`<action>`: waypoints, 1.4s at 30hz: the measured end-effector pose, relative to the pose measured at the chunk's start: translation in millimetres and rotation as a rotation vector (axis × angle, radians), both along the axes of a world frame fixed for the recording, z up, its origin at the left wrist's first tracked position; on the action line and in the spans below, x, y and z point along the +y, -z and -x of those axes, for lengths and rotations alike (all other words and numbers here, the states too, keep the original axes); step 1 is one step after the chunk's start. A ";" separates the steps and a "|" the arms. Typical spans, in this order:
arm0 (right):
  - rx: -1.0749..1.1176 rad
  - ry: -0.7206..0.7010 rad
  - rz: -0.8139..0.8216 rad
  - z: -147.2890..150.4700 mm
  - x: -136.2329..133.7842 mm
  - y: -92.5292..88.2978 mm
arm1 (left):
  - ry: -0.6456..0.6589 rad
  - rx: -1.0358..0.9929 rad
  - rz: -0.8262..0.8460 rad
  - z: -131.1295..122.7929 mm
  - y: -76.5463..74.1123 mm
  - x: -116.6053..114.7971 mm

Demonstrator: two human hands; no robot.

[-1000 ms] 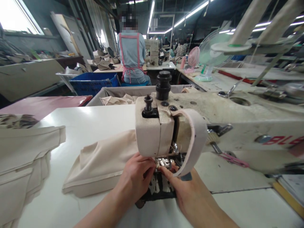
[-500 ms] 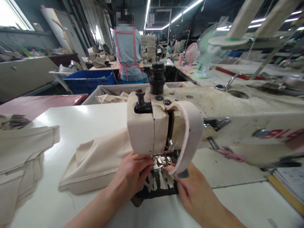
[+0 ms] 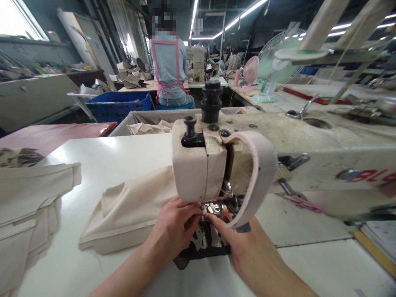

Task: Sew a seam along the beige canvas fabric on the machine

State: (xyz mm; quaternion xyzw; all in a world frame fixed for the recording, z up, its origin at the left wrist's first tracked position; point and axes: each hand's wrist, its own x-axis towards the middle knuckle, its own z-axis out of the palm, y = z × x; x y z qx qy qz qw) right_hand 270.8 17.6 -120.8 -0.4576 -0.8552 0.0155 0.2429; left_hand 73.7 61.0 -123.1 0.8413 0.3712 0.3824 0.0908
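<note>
A piece of beige fabric [image 3: 133, 202] lies on the left of the machine bed, its near edge folded into a seam and its right end under the sewing machine head [image 3: 198, 165]. Against that end, my left hand [image 3: 173, 225] is closed, thumb and fingers pinching the cloth just left of the metal presser foot [image 3: 213, 209]. From the right, my right hand [image 3: 250, 247] reaches in with its index finger stretched out, the tip touching the front of the foot. A pale curved strap [image 3: 262, 177] on the machine hides part of that hand's other fingers.
Stacked beige fabric pieces [image 3: 27, 214] lie at the left. Behind the machine are a grey bin with cloth [image 3: 150, 128], a blue crate [image 3: 119, 107] and a seated person [image 3: 168, 70] facing away. Fans [image 3: 278, 62] and thread cones stand at the back right.
My right index finger has moved leftward to the front of the presser foot. The left hand keeps its pinch. The whole view has shifted slightly, so the machine appears further right.
</note>
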 end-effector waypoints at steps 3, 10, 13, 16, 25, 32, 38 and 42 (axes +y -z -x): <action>0.000 0.010 -0.008 2.1 1.4 5.2 | -0.011 -0.014 -0.011 -1.2 1.0 -1.1; 0.068 -0.006 0.037 -0.8 -0.8 4.3 | -0.152 -0.004 -0.008 -5.4 5.5 3.8; 0.206 -0.030 0.116 -4.3 -4.6 -1.3 | -0.184 0.002 0.004 -5.6 5.0 6.7; 0.287 -0.021 0.141 -4.2 -6.7 -5.0 | -0.207 0.000 0.003 -5.4 6.0 8.5; 0.299 -0.034 0.161 -4.3 -9.1 0.4 | -0.229 0.016 0.015 -6.8 0.4 10.8; 0.272 -0.029 0.139 -3.7 -7.9 -0.2 | -0.234 0.017 0.054 -8.3 -4.1 12.0; 0.289 -0.033 0.227 -4.7 -8.2 3.1 | -0.204 0.000 0.157 -4.5 -9.2 13.0; 0.285 -0.058 0.199 -3.9 -8.2 3.0 | -0.175 -0.014 0.247 -3.0 -10.9 12.6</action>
